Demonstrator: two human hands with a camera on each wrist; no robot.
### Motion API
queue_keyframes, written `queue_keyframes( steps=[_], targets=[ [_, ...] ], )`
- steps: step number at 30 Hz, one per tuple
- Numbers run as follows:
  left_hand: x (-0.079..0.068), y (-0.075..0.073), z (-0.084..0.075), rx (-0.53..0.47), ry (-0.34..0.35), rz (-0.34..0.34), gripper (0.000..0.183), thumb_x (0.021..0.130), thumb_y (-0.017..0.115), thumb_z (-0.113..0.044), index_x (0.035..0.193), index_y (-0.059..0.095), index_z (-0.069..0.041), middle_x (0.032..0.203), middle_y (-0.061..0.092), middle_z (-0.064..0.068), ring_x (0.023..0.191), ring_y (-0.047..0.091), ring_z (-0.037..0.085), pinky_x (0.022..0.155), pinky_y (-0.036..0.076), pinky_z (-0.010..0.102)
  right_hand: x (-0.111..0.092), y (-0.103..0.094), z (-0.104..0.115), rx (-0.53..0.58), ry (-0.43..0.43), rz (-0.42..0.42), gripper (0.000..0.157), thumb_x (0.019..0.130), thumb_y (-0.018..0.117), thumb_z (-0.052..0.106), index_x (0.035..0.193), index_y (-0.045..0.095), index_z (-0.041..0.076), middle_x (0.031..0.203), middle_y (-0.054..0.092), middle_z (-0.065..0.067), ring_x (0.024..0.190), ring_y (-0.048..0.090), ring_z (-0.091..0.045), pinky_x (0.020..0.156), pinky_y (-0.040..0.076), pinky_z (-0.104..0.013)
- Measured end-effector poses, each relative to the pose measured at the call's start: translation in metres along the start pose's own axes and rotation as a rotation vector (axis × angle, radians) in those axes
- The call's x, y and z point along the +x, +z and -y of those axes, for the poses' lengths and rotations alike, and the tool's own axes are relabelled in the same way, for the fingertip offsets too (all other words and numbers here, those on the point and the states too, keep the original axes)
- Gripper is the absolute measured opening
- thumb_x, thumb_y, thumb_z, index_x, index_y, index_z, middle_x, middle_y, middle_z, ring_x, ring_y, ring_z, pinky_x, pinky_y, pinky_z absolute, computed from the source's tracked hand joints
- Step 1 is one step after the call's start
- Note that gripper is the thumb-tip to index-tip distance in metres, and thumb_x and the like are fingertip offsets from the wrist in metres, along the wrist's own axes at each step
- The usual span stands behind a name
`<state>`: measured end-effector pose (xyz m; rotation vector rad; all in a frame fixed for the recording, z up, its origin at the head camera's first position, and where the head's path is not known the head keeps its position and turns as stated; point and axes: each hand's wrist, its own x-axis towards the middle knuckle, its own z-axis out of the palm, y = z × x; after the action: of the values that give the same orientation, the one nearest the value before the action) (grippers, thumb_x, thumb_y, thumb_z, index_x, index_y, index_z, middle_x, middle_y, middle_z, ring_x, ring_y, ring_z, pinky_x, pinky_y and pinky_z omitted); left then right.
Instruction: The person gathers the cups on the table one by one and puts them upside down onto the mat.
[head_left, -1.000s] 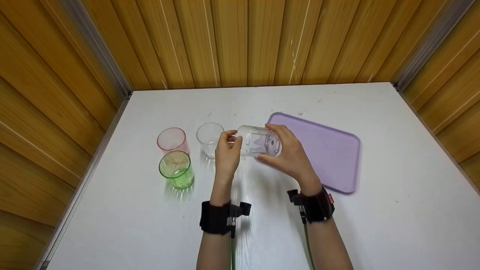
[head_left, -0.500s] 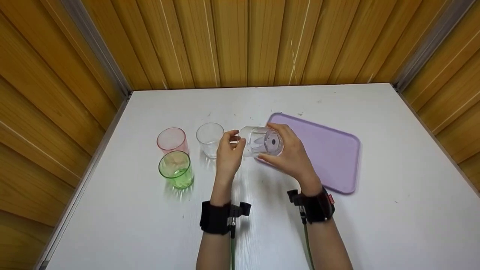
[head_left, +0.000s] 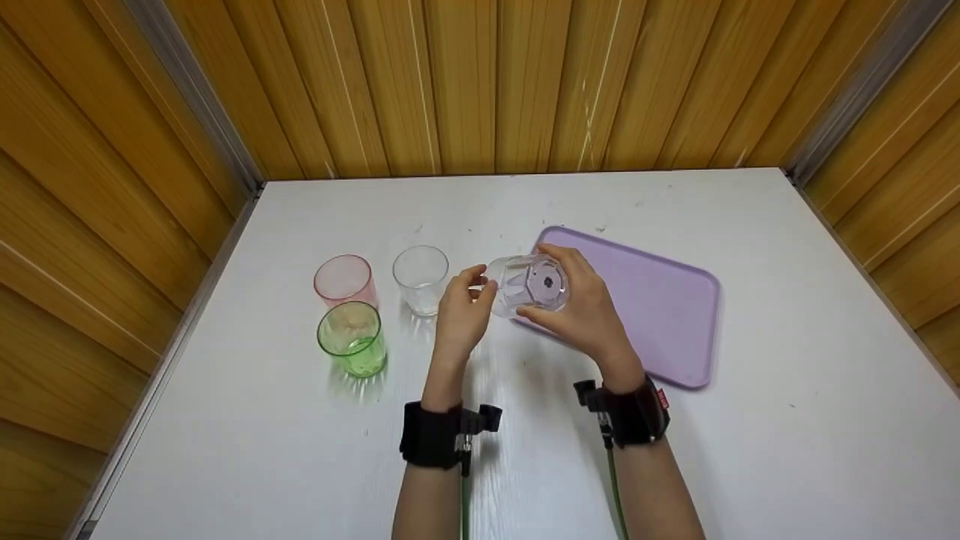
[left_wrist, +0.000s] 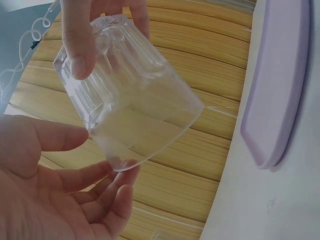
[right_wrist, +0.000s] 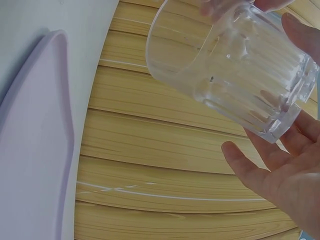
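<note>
Held in the air above the white surface (head_left: 247,420), just left of the lilac tray (head_left: 660,300): a clear ribbed tumbler (head_left: 529,283), tipped on its side with base toward the head camera and mouth pointing away and down. Gripped near the base by the right hand (head_left: 581,315), thumb and fingers curled round the ribbed wall; seen in the left wrist view as a thumb pressed on the base end of the glass. Steadied at the rim by the left hand (head_left: 461,319), fingers relaxed and only lightly bent, fingertips (left_wrist: 120,187) touching the lip rather than wrapped round it. Turned further since a second ago: then lying nearly level with the side wall showing, now rotated so that the base faces up and the mouth drops. Shifted slightly rightward too, closer to the tray's near-left corner, with the left hand following along. Judged as an inversion partly done, the glass on its way to mouth-down, likely toward the tray, though not yet over it. Standing upright and untouched to the left: a clear cup (head_left: 420,279), a pink cup (head_left: 343,280) and a green cup (head_left: 352,337), close together, well apart from the tray. Wooden panel walls (head_left: 480,82) behind and to both sides.
</note>
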<state>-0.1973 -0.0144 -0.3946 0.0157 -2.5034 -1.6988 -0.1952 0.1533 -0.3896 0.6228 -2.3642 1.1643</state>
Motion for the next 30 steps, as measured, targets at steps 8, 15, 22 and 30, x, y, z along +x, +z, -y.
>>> queue_keyframes(
  steps=[8,15,22,30],
  targets=[
    [-0.0012,0.0004,-0.0014,0.057,0.024,0.010,0.036,0.090,0.053,-0.019,0.122,0.055,-0.002,0.110,0.060,0.012,0.096,0.059,0.024,0.079,0.047,0.037,0.0005,-0.0003,0.0006,0.018,0.016,-0.012,0.078,0.062,0.083,0.025,0.128,0.047,0.007,0.121,0.054,-0.005,0.100,0.051,-0.015,0.086,0.040,-0.035],
    [-0.0008,0.0034,-0.0010,0.088,0.017,0.052,0.034,0.091,0.050,-0.020,0.121,0.056,-0.004,0.113,0.062,0.011,0.096,0.061,0.022,0.080,0.047,0.037,0.0004,0.0002,-0.0004,0.023,0.018,-0.038,0.078,0.061,0.084,0.024,0.127,0.047,0.005,0.122,0.054,-0.006,0.101,0.051,-0.016,0.085,0.041,-0.035],
    [-0.0009,0.0069,-0.0001,0.103,0.029,0.104,0.034,0.092,0.049,-0.021,0.121,0.056,-0.004,0.117,0.061,0.012,0.097,0.061,0.023,0.081,0.048,0.037,0.0002,-0.0002,-0.0011,0.019,0.015,-0.057,0.078,0.061,0.084,0.023,0.128,0.047,0.007,0.119,0.054,-0.007,0.096,0.051,-0.016,0.081,0.042,-0.035],
    [-0.0024,0.0079,-0.0040,0.121,0.016,0.165,0.036,0.094,0.045,-0.022,0.124,0.054,-0.004,0.121,0.059,0.011,0.101,0.060,0.024,0.080,0.048,0.037,0.0010,-0.0009,-0.0018,0.014,0.005,-0.071,0.078,0.061,0.084,0.024,0.127,0.047,0.006,0.119,0.054,-0.007,0.096,0.051,-0.017,0.079,0.041,-0.035]
  ],
)
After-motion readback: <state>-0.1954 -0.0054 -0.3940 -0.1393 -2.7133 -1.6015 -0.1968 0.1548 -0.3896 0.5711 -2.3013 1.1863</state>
